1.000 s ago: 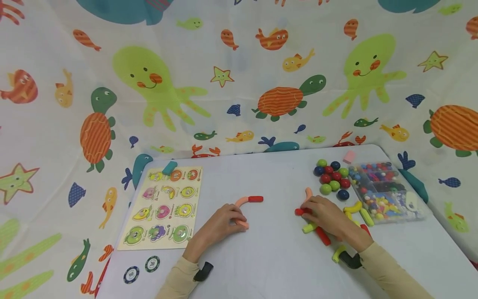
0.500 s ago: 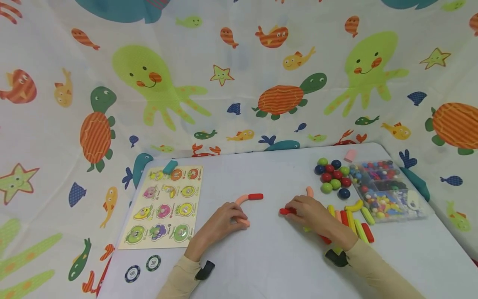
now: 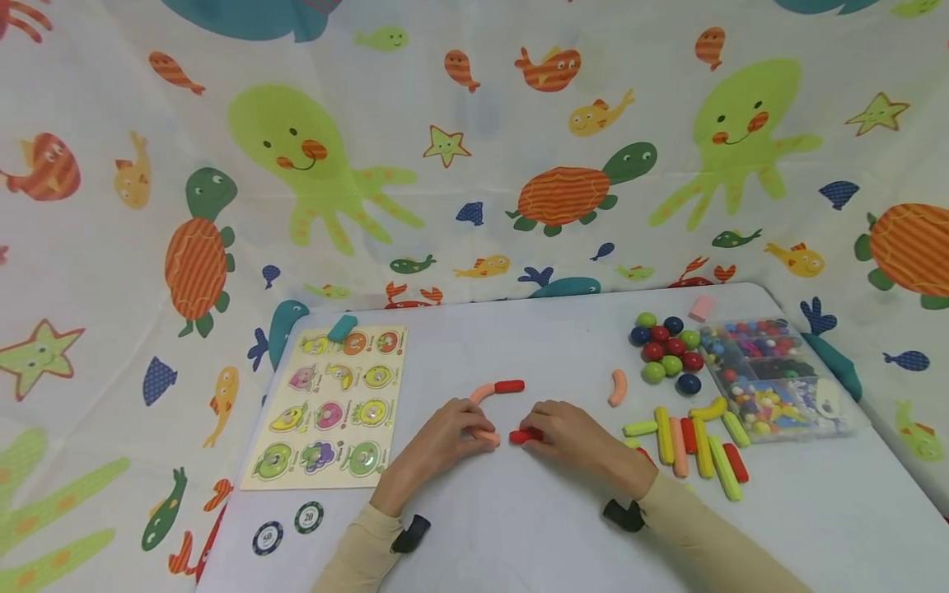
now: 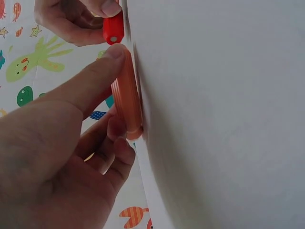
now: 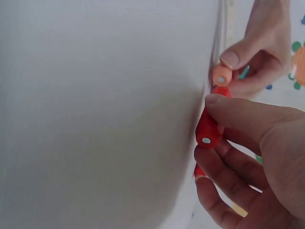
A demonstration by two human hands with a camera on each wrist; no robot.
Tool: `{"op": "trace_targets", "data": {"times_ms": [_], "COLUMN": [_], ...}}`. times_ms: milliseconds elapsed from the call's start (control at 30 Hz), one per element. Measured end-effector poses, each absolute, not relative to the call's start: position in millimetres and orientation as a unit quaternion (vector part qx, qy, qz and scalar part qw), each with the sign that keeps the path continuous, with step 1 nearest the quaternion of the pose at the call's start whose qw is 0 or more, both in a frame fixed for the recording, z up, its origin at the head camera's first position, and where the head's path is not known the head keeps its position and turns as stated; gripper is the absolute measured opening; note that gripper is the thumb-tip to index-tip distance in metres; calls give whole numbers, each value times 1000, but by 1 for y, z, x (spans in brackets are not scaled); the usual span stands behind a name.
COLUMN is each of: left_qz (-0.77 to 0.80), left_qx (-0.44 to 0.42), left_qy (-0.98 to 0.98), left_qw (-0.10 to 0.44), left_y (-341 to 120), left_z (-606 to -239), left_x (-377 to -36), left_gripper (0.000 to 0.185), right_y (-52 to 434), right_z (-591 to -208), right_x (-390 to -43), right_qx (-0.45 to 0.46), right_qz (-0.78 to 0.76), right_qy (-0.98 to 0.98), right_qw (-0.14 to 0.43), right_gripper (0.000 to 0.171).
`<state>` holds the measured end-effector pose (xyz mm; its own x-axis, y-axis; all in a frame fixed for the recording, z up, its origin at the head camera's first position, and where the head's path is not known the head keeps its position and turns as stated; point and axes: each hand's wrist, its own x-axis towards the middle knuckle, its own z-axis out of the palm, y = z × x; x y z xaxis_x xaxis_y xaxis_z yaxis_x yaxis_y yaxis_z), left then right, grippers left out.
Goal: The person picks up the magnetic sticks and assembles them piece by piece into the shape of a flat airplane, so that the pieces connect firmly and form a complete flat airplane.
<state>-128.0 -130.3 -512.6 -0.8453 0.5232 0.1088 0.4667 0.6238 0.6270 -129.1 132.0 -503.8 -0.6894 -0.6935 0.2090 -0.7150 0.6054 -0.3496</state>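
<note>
On the white table [image 3: 519, 527] my left hand [image 3: 474, 428] pinches a peach curved stick [image 3: 485, 436], thumb pressed along it [image 4: 127, 100]. Its upper part arcs to a red stick [image 3: 509, 385] joined at the far end. My right hand [image 3: 537, 430] pinches a short red stick [image 3: 522, 436] between thumb and fingers and holds it just right of the peach end. In the right wrist view the red stick [image 5: 208, 129] sits close below the peach tip [image 5: 222, 75]; whether they touch is unclear.
Loose coloured sticks [image 3: 697, 445] and a peach curve [image 3: 617, 387] lie to the right. Behind them are coloured balls [image 3: 667, 354] and a clear bead box [image 3: 771, 379]. At left lie a fruit puzzle board [image 3: 326, 408] and two poker chips [image 3: 285, 527].
My right hand has carried the short red stick leftward from the stick pile to the peach end by my left hand. The left hand has stayed put.
</note>
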Motion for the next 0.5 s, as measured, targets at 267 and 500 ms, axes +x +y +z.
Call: {"op": "trace_targets", "data": {"times_ms": [267, 500], "left_qz": [329, 326], "left_qx": [277, 274], "left_qy": [902, 904], "left_qw": [36, 42], "left_y": [-129, -128], "left_z": [-513, -512], "left_x": [-128, -127], "left_gripper": [19, 19], "right_y": [125, 121], "right_z": [-508, -508], "right_x": [-128, -127], "right_qx": [389, 398], "right_qz": [208, 209], "right_qy": [-897, -893], "right_qw": [15, 20], "right_gripper": [21, 19]}}
